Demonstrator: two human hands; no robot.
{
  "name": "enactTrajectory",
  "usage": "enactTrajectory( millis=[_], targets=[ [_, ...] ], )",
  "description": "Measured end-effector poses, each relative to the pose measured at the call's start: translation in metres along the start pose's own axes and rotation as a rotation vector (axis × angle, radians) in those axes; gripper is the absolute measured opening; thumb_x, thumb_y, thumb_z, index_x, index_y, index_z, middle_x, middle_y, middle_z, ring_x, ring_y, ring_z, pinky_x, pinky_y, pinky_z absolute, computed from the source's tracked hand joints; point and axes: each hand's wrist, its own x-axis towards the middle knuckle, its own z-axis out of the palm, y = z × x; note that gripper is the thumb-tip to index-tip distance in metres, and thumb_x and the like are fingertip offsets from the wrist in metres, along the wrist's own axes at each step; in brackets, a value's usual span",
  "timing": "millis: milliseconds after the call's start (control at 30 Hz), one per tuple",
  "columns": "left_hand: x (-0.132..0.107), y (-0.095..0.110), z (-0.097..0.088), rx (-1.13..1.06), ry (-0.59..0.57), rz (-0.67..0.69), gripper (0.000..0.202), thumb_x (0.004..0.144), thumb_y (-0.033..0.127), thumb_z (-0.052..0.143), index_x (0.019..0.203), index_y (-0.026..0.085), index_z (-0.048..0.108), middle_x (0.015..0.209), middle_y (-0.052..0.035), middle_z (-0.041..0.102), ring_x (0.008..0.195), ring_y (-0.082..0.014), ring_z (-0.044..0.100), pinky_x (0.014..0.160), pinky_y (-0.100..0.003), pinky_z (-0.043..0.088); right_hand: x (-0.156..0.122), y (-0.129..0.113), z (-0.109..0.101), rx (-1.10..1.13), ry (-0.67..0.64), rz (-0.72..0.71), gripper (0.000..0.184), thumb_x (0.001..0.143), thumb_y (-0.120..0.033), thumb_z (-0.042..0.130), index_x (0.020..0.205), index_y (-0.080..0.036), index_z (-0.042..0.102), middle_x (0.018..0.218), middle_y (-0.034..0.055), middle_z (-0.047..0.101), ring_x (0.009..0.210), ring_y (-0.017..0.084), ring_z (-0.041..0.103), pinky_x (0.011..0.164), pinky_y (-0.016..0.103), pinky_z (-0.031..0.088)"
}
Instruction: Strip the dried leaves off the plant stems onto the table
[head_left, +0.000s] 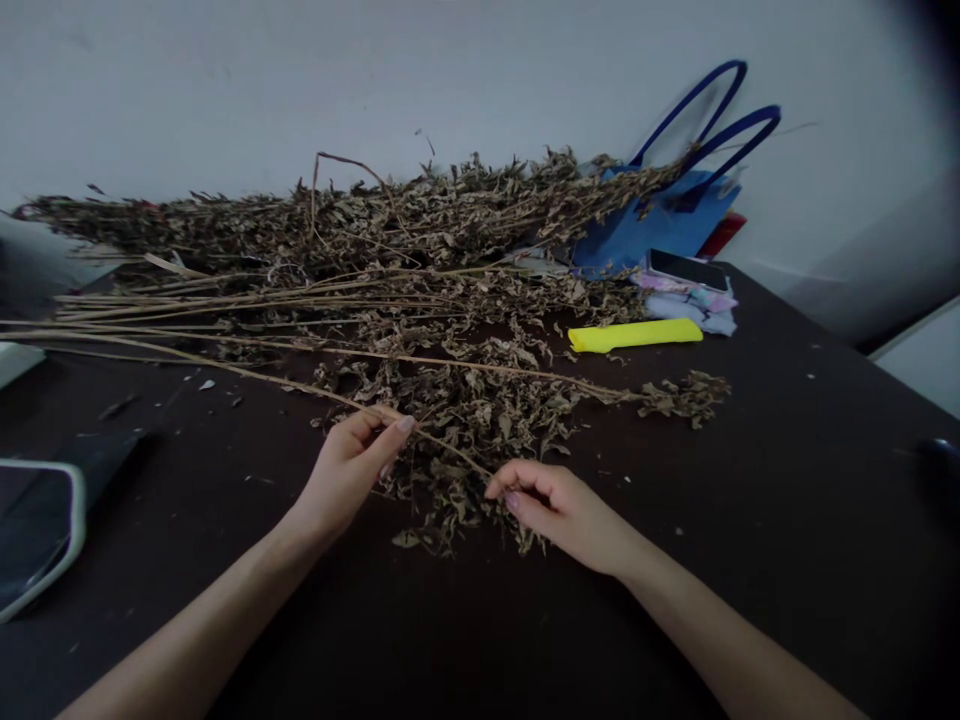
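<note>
A long dried stalk [225,368] runs from the far left across the dark table [750,500] toward me. My left hand [352,470] pinches this stalk between thumb and fingers. My right hand [559,505] pinches the same stalk's leafy end a little further right, over a loose heap of dried leaves [465,440]. Behind lies a big pile of dried leafy branches [360,225], with several bare stems [187,300] bundled at the left.
A blue bag with looped handles [667,215] stands at the back right, with a phone on folded cloth [686,285] beside it. A yellow flat object [634,335] lies in front. A tablet in a white-edged case [37,530] sits at the left edge.
</note>
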Motion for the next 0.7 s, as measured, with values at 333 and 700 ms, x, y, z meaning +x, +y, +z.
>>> enactTrajectory(
  millis=[333,700],
  targets=[
    [0.0018,0.0003,-0.0034,-0.067,0.015,-0.007,0.020,0.079,0.035,0.060,0.075,0.016,0.056,0.050,0.0063,0.037,0.044,-0.0058,0.029,0.041,-0.019,0.022,-0.0015,-0.0032,0.0011,-0.073,0.010,-0.042,0.023,0.091,-0.030,0.040,0.103,-0.023,0.058,0.070,-0.0020,0.050,0.054,0.008,0.037,0.051,0.021,0.030],
    [0.0005,0.0015,-0.0037,-0.017,-0.021,0.015,0.021,0.081,0.035,0.058,0.073,0.016,0.056,0.051,0.0055,0.039,0.045,-0.0064,0.031,0.044,-0.020,0.025,-0.0006,-0.0051,-0.0010,-0.240,0.159,-0.098,0.029,0.090,-0.039,0.042,0.085,-0.018,0.063,0.058,-0.0028,0.049,0.048,0.008,0.037,0.047,0.021,0.027]
  ],
)
